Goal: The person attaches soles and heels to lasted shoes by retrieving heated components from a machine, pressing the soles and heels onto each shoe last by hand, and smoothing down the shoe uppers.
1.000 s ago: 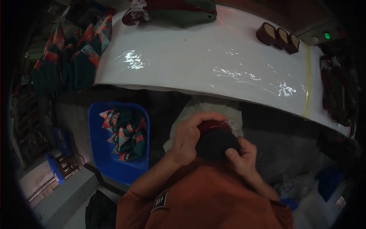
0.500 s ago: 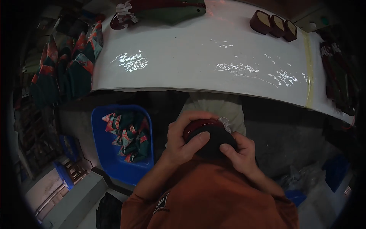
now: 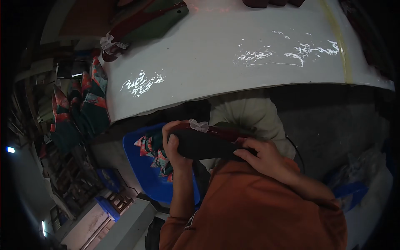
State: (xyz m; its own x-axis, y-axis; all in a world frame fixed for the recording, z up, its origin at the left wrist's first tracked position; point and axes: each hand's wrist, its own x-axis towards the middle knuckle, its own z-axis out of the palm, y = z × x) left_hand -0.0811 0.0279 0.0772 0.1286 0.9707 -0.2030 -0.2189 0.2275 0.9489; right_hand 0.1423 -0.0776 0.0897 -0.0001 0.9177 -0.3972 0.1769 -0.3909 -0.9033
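Observation:
Held low in front of my orange shirt is what looks like a red shoe (image 3: 216, 131), with a flat dark sole (image 3: 202, 146) turned up toward me and a white ruffle (image 3: 198, 125) on its far side. My left hand (image 3: 178, 148) wraps its left end, the thumb pressed on the sole. At the other end, my right hand (image 3: 260, 154) pinches the edge between thumb and fingers. Part of the glossy red upper is hidden behind the sole.
A blue basin (image 3: 141, 177) holds several green and floral pointed pieces (image 3: 156, 156). Similar pieces (image 3: 79, 104) hang left of the white table (image 3: 200, 66). A red and green ruffled piece (image 3: 152, 21) lies on top; dark red blocks (image 3: 273, 2) sit at the far edge.
The held piece has turned and now shows its long dark sole lengthwise. My hands have moved apart to its two ends. The camera view has tilted and shifted.

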